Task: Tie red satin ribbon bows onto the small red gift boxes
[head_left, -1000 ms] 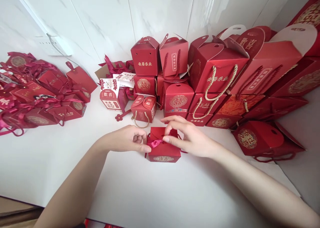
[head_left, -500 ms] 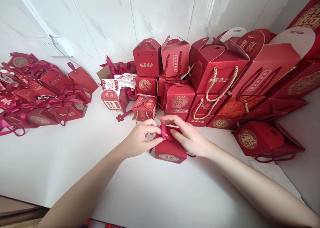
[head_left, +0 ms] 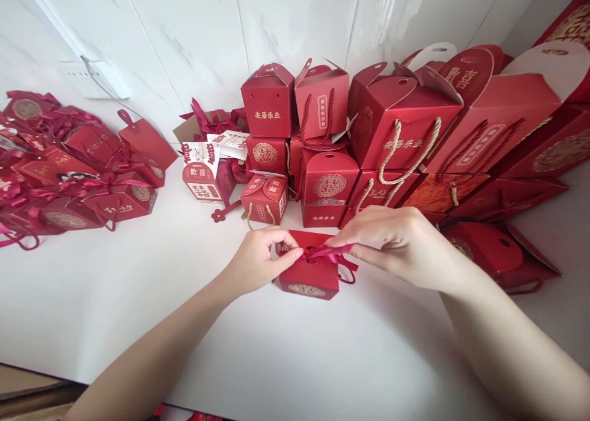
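Note:
A red gift box (head_left: pixel 310 284) with a gold round emblem stands on the white table in front of me. A dark pink ribbon (head_left: pixel 340 251) runs across its top, near the slots in the lid. My right hand (head_left: pixel 396 243) pinches the ribbon and draws it out to the right. At the left of the lid, my left hand (head_left: pixel 260 258) has thumb and forefinger pinched together on the ribbon at the slots. A cord loop (head_left: pixel 348 276) sticks out at the box's right side.
Stacked red gift boxes (head_left: pixel 405 123) with rope handles line the wall behind. A small red box (head_left: pixel 263 201) and a white-fronted box (head_left: pixel 207 184) stand behind my left hand. Ribboned boxes (head_left: pixel 69 169) are piled at the left. The table's front edge (head_left: pixel 193 412) runs below.
My right hand has moved right and up off the lid, pulling the ribbon sideways from its upright position. My left hand stays at the lid. The camera view has shifted slightly.

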The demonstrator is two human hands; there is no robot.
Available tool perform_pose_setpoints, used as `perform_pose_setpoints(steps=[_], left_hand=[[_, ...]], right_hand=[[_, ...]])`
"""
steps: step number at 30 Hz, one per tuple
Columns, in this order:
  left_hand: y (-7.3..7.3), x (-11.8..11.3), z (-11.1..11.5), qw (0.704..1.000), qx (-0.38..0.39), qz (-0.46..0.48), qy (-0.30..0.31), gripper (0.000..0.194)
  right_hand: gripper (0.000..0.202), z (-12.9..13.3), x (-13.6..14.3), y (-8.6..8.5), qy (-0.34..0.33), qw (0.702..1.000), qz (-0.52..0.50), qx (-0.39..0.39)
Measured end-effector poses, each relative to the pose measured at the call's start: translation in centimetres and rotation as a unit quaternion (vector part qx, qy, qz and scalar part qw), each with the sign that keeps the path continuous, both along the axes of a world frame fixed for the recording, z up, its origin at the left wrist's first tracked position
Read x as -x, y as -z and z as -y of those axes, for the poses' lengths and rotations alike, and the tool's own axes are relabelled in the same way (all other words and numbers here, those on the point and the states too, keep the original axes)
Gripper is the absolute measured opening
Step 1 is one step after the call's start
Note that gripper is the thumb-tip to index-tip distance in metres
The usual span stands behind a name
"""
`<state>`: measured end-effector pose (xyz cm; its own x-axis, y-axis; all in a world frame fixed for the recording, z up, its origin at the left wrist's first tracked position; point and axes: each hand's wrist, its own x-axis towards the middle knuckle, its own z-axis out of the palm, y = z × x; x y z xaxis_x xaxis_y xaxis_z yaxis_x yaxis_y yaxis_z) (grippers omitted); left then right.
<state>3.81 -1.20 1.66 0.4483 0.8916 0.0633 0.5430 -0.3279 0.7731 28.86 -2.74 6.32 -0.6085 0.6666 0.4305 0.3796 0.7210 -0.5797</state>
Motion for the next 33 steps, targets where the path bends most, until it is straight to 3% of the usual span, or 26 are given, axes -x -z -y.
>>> perform_pose_setpoints(steps=[4,7,10,12,15,18,20,22,26,33], left_hand=[[0.3,-0.1,0.0,0.999,-0.030,0.000,-0.016,0.012],[0.4,-0.2,0.0,0.998,-0.056,-0.010,-0.013,0.010],[0.4,-0.3,0.1,0.997,-0.070,-0.026,-0.006,0.009],[0.3,-0.3,0.2,0.997,-0.075,-0.025,-0.006,0.012],[0.1,-0.4,0.3,0.997,-0.078,-0.008,-0.016,0.017],[0.2,-0.6,0.3,0.997,-0.076,0.005,-0.010,0.021],[0.3,-0.7,0.3,0.998,-0.067,0.003,-0.002,0.019],[0.3,-0.8,0.4,0.998,-0.058,-0.004,0.003,0.016],[0.2,-0.8,0.4,0.999,-0.042,-0.011,0.025,0.011],[0.1,-0.7,0.3,0.998,-0.016,-0.019,0.054,0.008]], right_hand=[[0.015,1.8,0.5,-0.4,-0.087,0.993,0.074,-0.010],[0.014,2.8,2.0,0.9,-0.142,0.971,0.191,-0.023],[0.019,3.3,3.2,1.9,-0.152,0.946,0.282,-0.041],[0.018,3.4,3.3,1.8,-0.169,0.945,0.280,-0.026],[0.005,3.2,2.5,0.7,-0.195,0.956,0.213,0.057],[0.010,2.4,1.4,0.1,-0.094,0.979,0.138,0.117],[0.014,1.6,1.0,0.4,0.010,0.985,0.125,0.115],[0.018,0.8,0.8,1.1,0.059,0.982,0.145,0.105],[0.014,-0.1,1.0,2.3,0.028,0.976,0.182,0.115],[0.027,-0.1,0.9,2.1,-0.010,0.969,0.186,0.161]])
